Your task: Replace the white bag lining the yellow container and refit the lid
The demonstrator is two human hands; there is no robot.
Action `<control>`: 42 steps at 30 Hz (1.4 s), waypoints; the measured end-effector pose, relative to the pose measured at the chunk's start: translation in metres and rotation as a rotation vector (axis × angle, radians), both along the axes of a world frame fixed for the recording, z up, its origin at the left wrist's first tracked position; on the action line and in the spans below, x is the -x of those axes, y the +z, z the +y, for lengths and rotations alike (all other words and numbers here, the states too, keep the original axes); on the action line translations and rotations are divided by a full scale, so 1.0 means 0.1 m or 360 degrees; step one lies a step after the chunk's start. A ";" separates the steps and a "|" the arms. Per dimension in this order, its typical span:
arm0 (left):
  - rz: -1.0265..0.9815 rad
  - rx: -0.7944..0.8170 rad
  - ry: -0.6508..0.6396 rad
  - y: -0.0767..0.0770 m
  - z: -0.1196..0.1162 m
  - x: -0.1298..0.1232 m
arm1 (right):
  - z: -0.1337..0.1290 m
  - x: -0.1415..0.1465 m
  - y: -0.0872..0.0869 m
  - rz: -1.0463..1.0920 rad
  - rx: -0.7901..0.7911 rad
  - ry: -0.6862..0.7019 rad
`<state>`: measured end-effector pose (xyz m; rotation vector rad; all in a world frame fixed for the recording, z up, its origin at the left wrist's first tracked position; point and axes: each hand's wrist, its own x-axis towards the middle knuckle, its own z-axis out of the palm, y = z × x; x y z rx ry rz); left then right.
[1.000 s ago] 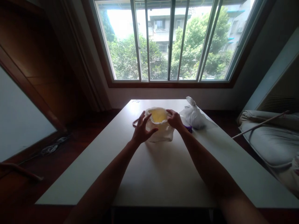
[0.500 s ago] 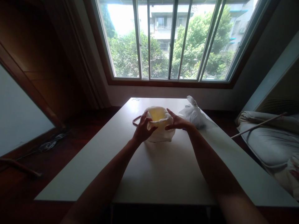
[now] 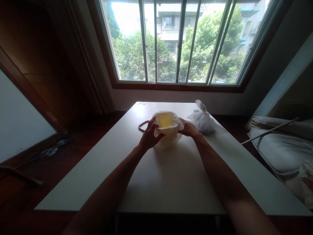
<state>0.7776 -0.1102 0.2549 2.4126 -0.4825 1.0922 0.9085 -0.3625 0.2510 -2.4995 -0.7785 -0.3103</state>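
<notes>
A yellowish container (image 3: 166,120) lined with a whitish plastic bag (image 3: 168,141) stands on the white table (image 3: 168,182). The bag is folded over its rim and hangs loosely round the outside. My left hand (image 3: 149,134) grips the bag at the left side of the rim, thumb in front and fingers behind. At the right side, my right hand (image 3: 187,128) holds the bag's edge between thumb and fingers. Behind my left hand, a brown loop-shaped handle (image 3: 142,126) sticks out to the left.
A knotted white plastic bag (image 3: 203,121) sits on the table right of the container. Beyond the table's right edge are a pale stick (image 3: 269,131) and a folded cushion or mattress (image 3: 276,148). A window (image 3: 181,45) is behind the table.
My right hand has shifted right along the rim, and its fingers have come closer together on the bag. The container looks slightly tilted or turned. My left hand has barely moved.
</notes>
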 end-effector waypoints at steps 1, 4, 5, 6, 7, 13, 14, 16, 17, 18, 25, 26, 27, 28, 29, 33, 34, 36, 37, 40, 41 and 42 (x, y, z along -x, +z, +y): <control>0.0000 -0.0002 -0.0007 0.01 0.00 0.00 | 0.02 0.01 -0.02 0.0016 0.0000 -0.0041; -0.0009 0.0003 -0.0008 0.01 -0.01 0.01 | -0.03 0.00 -0.02 0.0348 -0.0138 0.0082; -0.0004 0.0004 -0.0005 0.01 -0.01 0.01 | -0.10 -0.01 0.02 0.0536 -0.0219 0.0197; 0.0007 0.0001 0.0001 0.01 -0.01 0.01 | -0.18 -0.03 0.06 0.0726 -0.0307 0.0312; 0.0020 -0.0002 0.0011 0.01 -0.02 0.01 | -0.27 -0.04 0.13 0.0894 -0.0390 0.0407; 0.0048 -0.0007 0.0021 -0.01 -0.06 0.02 | -0.41 0.10 0.71 0.0588 -0.0740 0.0049; 0.0046 -0.0009 0.0003 -0.01 -0.07 0.03 | -0.33 0.17 0.78 0.0555 -0.0701 0.0015; 0.0046 -0.0013 -0.0033 -0.02 -0.10 0.03 | -0.13 0.31 0.87 0.0622 -0.0519 -0.0043; 0.0048 -0.0017 -0.0052 -0.02 -0.11 0.03 | -0.04 0.37 0.88 0.0645 -0.0433 -0.0063; 0.0049 -0.0021 -0.0072 -0.03 -0.13 0.03 | 0.05 0.42 0.88 0.0641 -0.0371 -0.0110; 0.0014 -0.0061 -0.0180 -0.06 -0.17 0.03 | 0.22 0.43 0.71 0.0093 -0.0233 -0.0348; 0.0035 -0.0078 -0.0179 -0.06 -0.17 0.03 | 0.21 0.42 0.69 0.0044 -0.0242 -0.0377; 0.0061 -0.0099 -0.0170 -0.06 -0.17 0.03 | 0.21 0.41 0.67 0.0003 -0.0252 -0.0407; 0.0079 -0.0120 -0.0152 -0.05 -0.17 0.04 | 0.22 0.40 0.65 -0.0033 -0.0261 -0.0435; 0.0083 -0.0142 -0.0124 -0.04 -0.18 0.05 | 0.22 0.39 0.63 -0.0065 -0.0265 -0.0458; -0.0044 -0.0209 0.0106 0.11 -0.29 0.13 | 0.22 0.36 0.56 -0.0125 -0.0267 -0.0514; -0.0059 -0.0228 0.0135 0.17 -0.34 0.15 | 0.21 0.35 0.55 -0.0123 -0.0264 -0.0518; 0.0012 -0.0305 0.0076 0.29 -0.46 0.16 | 0.20 0.33 0.54 -0.0107 -0.0256 -0.0512; 0.0094 -0.0366 0.0010 0.35 -0.52 0.15 | 0.19 0.33 0.55 -0.0099 -0.0253 -0.0510; 0.0411 -0.0541 -0.0085 0.50 -0.69 0.00 | 0.18 0.34 0.57 -0.0088 -0.0253 -0.0503; 0.0530 -0.0579 -0.0071 0.53 -0.73 -0.08 | 0.18 0.34 0.58 -0.0085 -0.0252 -0.0503; 0.0658 -0.0607 -0.0061 0.56 -0.76 -0.17 | 0.18 0.34 0.59 -0.0081 -0.0249 -0.0499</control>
